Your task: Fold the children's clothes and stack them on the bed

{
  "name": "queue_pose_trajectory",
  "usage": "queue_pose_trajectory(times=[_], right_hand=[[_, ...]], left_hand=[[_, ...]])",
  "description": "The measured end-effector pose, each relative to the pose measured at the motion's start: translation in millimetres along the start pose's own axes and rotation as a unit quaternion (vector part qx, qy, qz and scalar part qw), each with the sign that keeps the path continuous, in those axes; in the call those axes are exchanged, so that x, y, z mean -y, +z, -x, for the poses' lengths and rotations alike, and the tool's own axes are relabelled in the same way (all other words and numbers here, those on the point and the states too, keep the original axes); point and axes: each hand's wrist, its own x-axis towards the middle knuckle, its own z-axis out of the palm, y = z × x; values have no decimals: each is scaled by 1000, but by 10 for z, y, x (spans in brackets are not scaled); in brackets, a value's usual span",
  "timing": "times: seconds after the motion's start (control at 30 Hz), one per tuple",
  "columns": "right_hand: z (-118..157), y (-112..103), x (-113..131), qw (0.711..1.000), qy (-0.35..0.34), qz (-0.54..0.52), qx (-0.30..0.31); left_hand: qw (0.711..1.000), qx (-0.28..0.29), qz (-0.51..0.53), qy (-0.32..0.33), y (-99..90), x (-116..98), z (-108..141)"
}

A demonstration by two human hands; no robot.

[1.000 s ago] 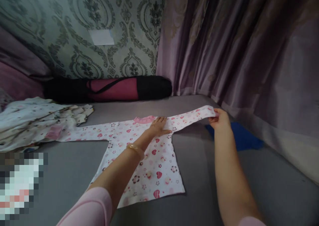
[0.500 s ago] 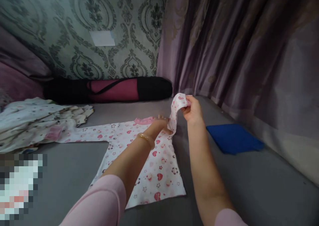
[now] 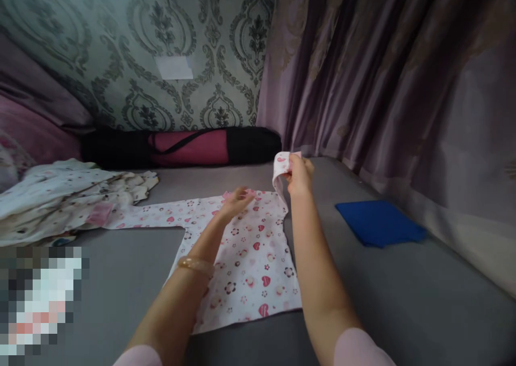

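Observation:
A white long-sleeved shirt (image 3: 250,258) with pink hearts and flowers lies spread on the grey surface, one sleeve stretched out to the left. Its right sleeve (image 3: 280,167) is lifted and curves upward, with the pink cuff pinched in the fingers of my right hand (image 3: 299,173). My left hand (image 3: 238,202) is over the shirt by the pink collar, its fingers apart and partly covering the collar. Whether its fingertips touch the cloth cannot be made out. A bracelet is on my left forearm.
Crumpled patterned cloth (image 3: 52,199) lies at the left, touching the left cuff. A folded blue cloth (image 3: 379,222) is on the right. Along the wall is a long black and pink bag (image 3: 189,146); curtains (image 3: 342,76) hang at the right.
My left hand has moved left from the right shoulder to the collar, its forearm shifting left too. My right hand, still gripping the cuff, has moved slightly left.

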Motion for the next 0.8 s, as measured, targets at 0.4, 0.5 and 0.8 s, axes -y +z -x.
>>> queue_pose_trajectory(times=[0.4,0.5,0.8], right_hand=[[346,105,-901,842,-60,370,387],[107,-130,-856,887,-53,346,301],[-318,-547,-910,903,-88,403,118]], left_hand=[[905,-88,358,-212,-595,206,145],[926,-107,293,-212,-561,233,147],[980,-122,148,56,-594,418,89]])
